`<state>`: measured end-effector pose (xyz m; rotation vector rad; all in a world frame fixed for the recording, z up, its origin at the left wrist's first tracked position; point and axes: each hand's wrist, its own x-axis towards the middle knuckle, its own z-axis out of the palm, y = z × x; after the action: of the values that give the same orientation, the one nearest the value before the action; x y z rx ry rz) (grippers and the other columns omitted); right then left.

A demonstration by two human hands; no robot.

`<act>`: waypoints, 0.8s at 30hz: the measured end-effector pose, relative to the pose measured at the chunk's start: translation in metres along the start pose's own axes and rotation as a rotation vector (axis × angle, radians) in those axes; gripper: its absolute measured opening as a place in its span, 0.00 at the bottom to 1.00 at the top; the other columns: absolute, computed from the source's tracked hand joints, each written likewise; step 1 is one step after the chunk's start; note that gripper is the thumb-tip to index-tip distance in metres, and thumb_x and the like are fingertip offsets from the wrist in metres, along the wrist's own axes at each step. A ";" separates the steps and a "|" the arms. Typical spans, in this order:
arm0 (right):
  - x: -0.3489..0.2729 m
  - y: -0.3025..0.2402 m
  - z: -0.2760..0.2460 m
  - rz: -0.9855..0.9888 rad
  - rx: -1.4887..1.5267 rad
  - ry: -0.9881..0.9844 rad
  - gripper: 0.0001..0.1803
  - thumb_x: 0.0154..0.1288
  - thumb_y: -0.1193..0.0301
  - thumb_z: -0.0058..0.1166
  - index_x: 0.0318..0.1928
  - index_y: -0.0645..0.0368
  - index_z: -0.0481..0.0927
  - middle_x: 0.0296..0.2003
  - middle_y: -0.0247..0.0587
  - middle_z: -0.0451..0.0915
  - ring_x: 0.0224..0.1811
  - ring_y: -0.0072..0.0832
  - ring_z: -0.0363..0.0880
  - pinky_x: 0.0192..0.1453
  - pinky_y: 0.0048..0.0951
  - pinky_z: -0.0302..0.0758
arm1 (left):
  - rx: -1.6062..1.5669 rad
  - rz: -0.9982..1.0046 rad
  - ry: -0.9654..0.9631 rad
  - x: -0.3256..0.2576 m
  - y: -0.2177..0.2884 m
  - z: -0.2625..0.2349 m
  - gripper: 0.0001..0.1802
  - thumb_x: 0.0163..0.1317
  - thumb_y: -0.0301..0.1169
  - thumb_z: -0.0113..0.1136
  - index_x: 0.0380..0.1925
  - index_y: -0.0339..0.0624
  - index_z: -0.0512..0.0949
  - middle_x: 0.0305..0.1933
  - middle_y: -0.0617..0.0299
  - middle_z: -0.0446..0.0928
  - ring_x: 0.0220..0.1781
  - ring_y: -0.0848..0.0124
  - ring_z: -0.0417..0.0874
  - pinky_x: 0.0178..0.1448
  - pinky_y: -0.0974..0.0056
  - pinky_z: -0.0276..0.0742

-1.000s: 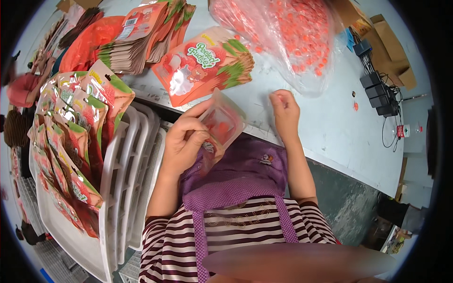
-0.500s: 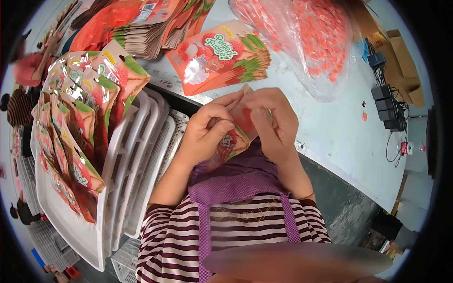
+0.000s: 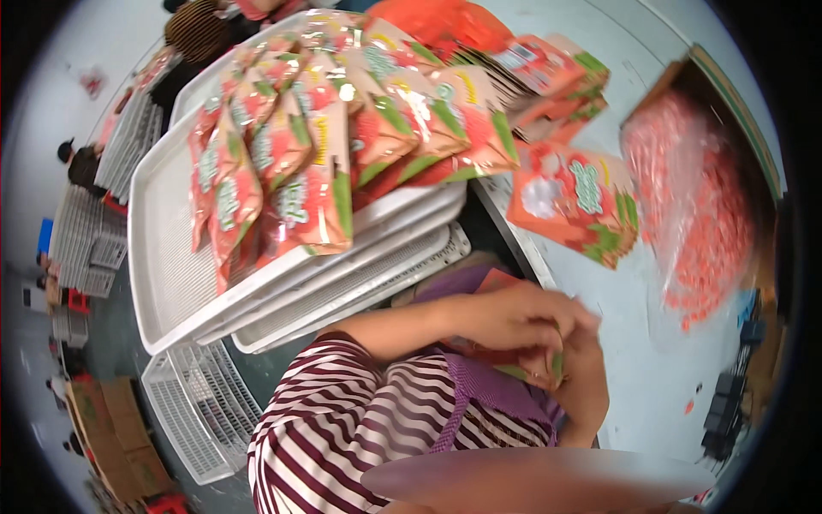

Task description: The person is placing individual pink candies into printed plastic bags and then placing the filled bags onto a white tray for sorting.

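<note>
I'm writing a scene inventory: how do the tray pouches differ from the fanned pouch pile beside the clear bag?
The tray pouches look puffed out; the pouch pile looks flat. The tray pouches overlap at assorted tilts on the white tray, whereas the pouch pile lies face up on the table. Both show reddish printing with green patches.

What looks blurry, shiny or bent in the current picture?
Head view: blur softens the left hand, the right hand and the pouch at them, probably motion; head view: white glare spots the piled pouches; head view: the box edge bows near the dark rim.
</note>
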<state>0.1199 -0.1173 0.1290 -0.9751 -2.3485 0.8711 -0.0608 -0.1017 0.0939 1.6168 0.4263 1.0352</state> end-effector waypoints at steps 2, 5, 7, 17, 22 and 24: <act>0.000 -0.011 0.007 0.111 0.161 0.005 0.14 0.42 0.74 0.64 0.33 0.58 0.79 0.36 0.36 0.78 0.44 0.33 0.76 0.62 0.51 0.60 | 0.034 0.168 -0.028 0.005 -0.006 0.003 0.03 0.60 0.23 0.52 0.32 0.36 0.70 0.51 0.55 0.76 0.48 0.67 0.76 0.50 0.65 0.71; 0.000 -0.012 -0.002 0.055 0.027 0.071 0.13 0.42 0.74 0.62 0.33 0.59 0.79 0.37 0.36 0.79 0.44 0.35 0.75 0.59 0.50 0.62 | -0.049 -0.009 -0.129 0.005 0.003 -0.011 0.03 0.61 0.23 0.51 0.35 0.36 0.71 0.53 0.55 0.75 0.49 0.68 0.77 0.50 0.65 0.71; 0.004 -0.007 -0.005 -0.204 -0.172 0.131 0.12 0.41 0.72 0.61 0.31 0.58 0.79 0.36 0.35 0.79 0.43 0.37 0.75 0.56 0.48 0.64 | -0.031 -0.066 -0.147 0.001 0.010 -0.016 0.02 0.61 0.22 0.51 0.33 0.37 0.71 0.56 0.53 0.73 0.49 0.67 0.77 0.51 0.65 0.72; 0.004 0.004 -0.006 -0.119 -0.474 0.377 0.11 0.49 0.72 0.60 0.35 0.58 0.78 0.31 0.36 0.79 0.38 0.34 0.77 0.60 0.48 0.64 | 0.644 -0.046 0.022 -0.007 0.014 0.002 0.40 0.48 0.24 0.63 0.63 0.37 0.59 0.63 0.42 0.63 0.56 0.50 0.73 0.59 0.57 0.69; 0.009 0.010 -0.004 -0.138 -0.455 0.400 0.17 0.45 0.66 0.64 0.37 0.58 0.78 0.32 0.38 0.80 0.36 0.37 0.79 0.60 0.47 0.66 | 0.826 -0.013 0.175 -0.011 0.011 0.000 0.23 0.55 0.26 0.55 0.53 0.32 0.69 0.54 0.46 0.73 0.48 0.52 0.78 0.52 0.56 0.74; 0.005 0.015 -0.009 -0.247 -0.179 0.517 0.22 0.47 0.65 0.66 0.40 0.63 0.74 0.36 0.47 0.80 0.46 0.45 0.77 0.62 0.45 0.65 | 0.788 -0.038 0.164 -0.012 0.013 -0.008 0.15 0.58 0.24 0.52 0.47 0.33 0.73 0.50 0.46 0.76 0.46 0.53 0.79 0.49 0.56 0.75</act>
<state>0.1290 -0.1018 0.1262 -0.8314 -2.0552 0.2714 -0.0773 -0.1096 0.1005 2.1979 1.0687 1.0352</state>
